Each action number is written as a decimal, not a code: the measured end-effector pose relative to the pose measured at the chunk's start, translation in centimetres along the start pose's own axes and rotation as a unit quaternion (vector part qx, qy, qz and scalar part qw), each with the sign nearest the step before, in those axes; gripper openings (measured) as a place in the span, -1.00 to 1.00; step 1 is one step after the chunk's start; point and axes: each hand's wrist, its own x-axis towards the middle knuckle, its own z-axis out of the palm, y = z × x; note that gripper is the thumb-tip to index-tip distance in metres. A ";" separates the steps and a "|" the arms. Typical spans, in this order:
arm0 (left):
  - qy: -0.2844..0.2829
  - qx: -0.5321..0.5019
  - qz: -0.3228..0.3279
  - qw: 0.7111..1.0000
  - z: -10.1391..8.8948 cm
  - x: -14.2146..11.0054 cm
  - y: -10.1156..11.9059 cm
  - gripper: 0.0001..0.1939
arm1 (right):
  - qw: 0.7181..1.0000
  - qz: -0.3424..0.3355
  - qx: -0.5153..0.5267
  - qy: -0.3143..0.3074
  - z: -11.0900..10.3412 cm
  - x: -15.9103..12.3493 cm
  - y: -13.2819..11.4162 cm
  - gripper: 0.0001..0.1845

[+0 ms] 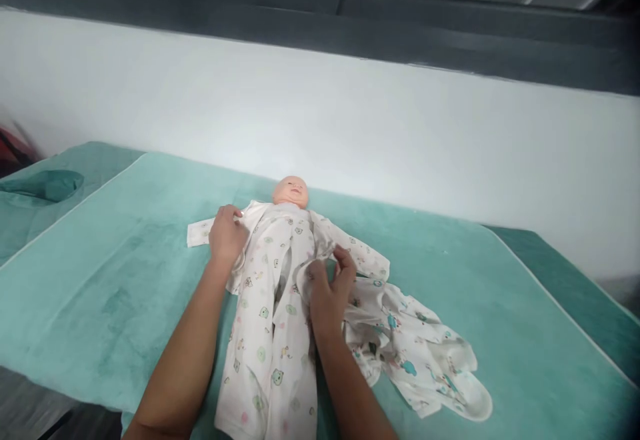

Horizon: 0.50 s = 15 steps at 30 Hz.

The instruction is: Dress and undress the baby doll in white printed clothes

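A baby doll lies on its back, its head towards the wall. Its arms are spread in a white printed baby shirt. Long white baby trousers with a bear print cover its front from the chest down, the legs stretching towards me. My left hand is at the shirt's left side by the sleeve, fingers curled onto the cloth. On the other side my right hand has thumb and fingers closed on the shirt's edge beside the trousers. The doll's body is hidden under the cloth.
A second white baby garment with blue-green prints lies crumpled right of my right hand. Everything rests on a padded green bed cover. Behind it rises a white wall beneath a dark window frame.
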 end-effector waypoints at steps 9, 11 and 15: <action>0.065 -0.112 0.121 0.984 0.4 0.2 -0.7 -0.59 | 0.975 -0.113 -0.174 -0.074 -3.9 0.4 3.6 -0.52; 0.045 -0.188 0.150 0.969 0.9 0.1 -0.3 -0.67 | 0.950 -0.147 -0.260 -0.085 -5.9 1.3 4.8 -0.57; -0.066 -0.280 0.169 0.943 2.2 -0.3 0.4 -0.74 | 0.906 -0.183 -0.367 -0.104 -10.2 3.4 6.9 -0.60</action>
